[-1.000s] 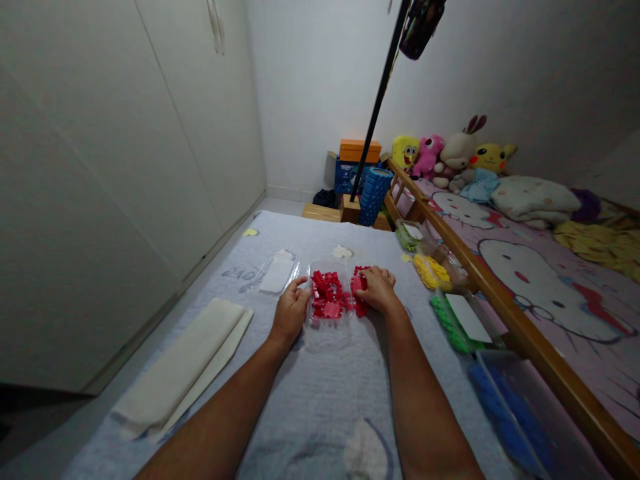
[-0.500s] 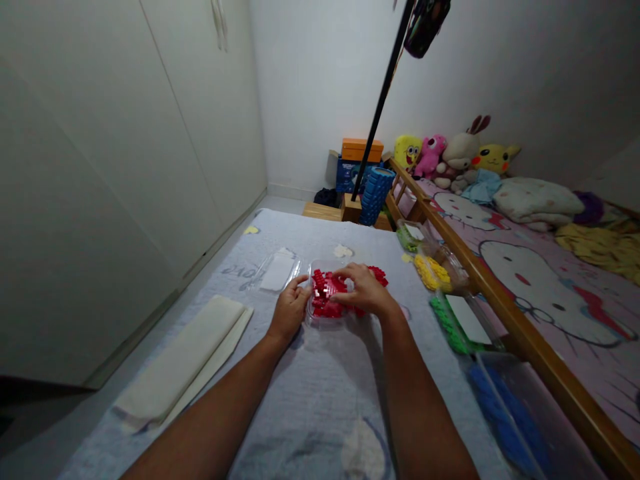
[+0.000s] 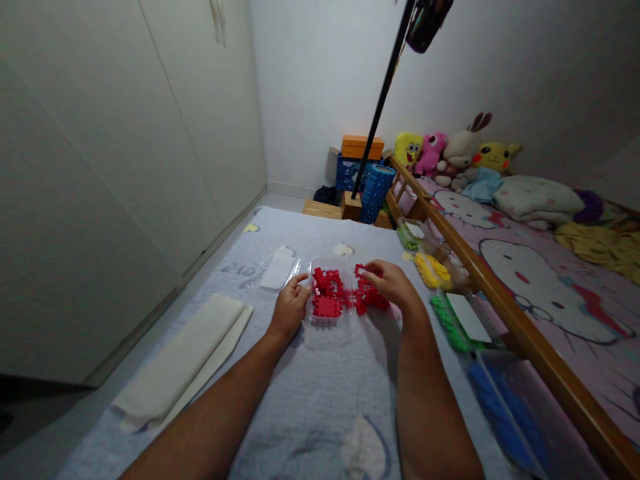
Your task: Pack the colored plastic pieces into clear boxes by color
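Observation:
A clear plastic box in the middle of the cloth holds several red notched building pieces. My left hand grips the box's left wall, thumb and fingers at its rim. Just right of the box lies a heap of more red building pieces. Over that heap, my right hand pinches a red building piece between thumb and fingers. The palm side of that hand is hidden. A clear lid with a white label lies left of the box.
A folded cream cloth lies at the left. Along the right edge stand clear boxes of yellow pieces, green pieces and blue pieces. A wooden bed rail runs beside them. A black pole rises behind the table.
My right hand has moved right, from above the box to the heap beside it, and now pinches a red piece there. The left hand stays on the box.

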The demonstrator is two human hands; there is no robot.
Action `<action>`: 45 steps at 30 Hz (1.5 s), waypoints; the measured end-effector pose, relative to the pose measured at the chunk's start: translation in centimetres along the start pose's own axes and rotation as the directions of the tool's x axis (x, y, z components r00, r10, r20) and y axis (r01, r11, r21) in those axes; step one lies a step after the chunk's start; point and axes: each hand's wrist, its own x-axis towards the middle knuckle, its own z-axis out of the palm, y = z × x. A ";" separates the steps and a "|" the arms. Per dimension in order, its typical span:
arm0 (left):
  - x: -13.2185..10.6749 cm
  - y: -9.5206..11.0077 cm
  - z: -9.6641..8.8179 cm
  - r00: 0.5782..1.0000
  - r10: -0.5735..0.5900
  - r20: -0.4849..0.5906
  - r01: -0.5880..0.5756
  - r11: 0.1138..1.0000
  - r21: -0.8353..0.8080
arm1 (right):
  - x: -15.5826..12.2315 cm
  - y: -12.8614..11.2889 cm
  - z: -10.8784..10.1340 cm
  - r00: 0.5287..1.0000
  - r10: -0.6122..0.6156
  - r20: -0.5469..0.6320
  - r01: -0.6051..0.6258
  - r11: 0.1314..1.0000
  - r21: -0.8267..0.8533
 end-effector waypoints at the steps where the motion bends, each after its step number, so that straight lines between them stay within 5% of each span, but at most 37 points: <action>1: 0.0 -0.1 0.0 1.000 0.007 0.005 -0.007 1.000 0.008 | -0.1 0.8 -0.4 0.999 0.032 -0.002 -0.032 0.999 0.005; 9: 0.0 -0.2 0.0 1.000 0.020 0.012 -0.020 1.000 0.008 | 0.0 3.9 -0.6 0.970 0.179 0.164 -0.150 0.973 -0.175; 16: -0.1 0.2 0.1 1.000 0.001 0.002 -0.001 1.000 -0.009 | 0.2 4.6 0.4 0.920 0.244 0.307 -0.207 0.967 -0.149; 29: -0.2 0.2 0.0 1.000 -0.003 -0.025 0.002 1.000 -0.009 | 0.1 3.8 0.5 0.958 0.228 0.172 -0.156 0.922 -0.353; 36: 0.0 0.5 0.1 0.999 -0.032 -0.040 0.028 0.996 -0.084 | -0.7 0.8 -1.2 0.992 -0.088 0.093 0.087 0.996 0.010; 41: 0.1 0.4 0.1 0.998 -0.053 -0.019 0.050 0.988 -0.143 | -1.0 -3.7 0.3 0.930 -0.341 0.137 0.337 0.940 0.046; 45: 0.0 0.4 0.1 0.999 -0.051 -0.008 0.049 0.985 -0.168 | -1.2 -6.2 2.2 0.887 -0.378 0.266 0.399 0.917 -0.026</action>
